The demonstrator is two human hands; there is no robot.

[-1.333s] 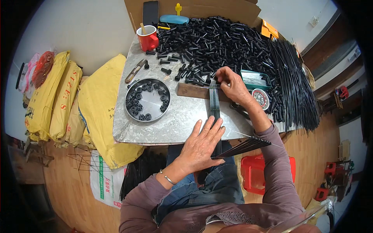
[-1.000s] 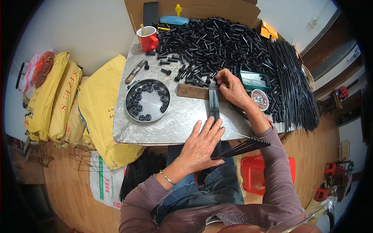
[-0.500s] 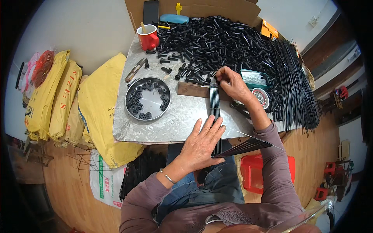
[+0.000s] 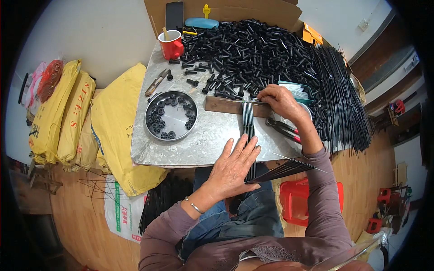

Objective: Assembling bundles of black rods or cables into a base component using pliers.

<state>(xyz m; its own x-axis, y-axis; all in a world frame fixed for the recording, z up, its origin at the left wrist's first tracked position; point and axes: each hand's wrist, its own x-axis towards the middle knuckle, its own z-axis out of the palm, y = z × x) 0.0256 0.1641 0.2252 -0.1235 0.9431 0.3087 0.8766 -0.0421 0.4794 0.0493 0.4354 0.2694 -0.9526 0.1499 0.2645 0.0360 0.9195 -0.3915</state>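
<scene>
My left hand lies with fingers stretched over a row of slim black rods that look like umbrella ribs. Their far ends rest across a brown wooden block; a second fan of rods angles off to the right over my lap. At the block's right end, my right hand pinches a thin pale wire, which runs along the block at the rod tips. The exact grip is partly hidden by the fingers. Just below that hand lie red-handled pliers.
A round metal tray of small black rings stands left, near scissors and a red mug. Black plastic tubes are heaped at the back. Right are a green box of white sticks and a rod bundle.
My right hand has moved slightly right and down, away from the rod tips, uncovering the wire and the pliers. The left hand stays flat on the rods.
</scene>
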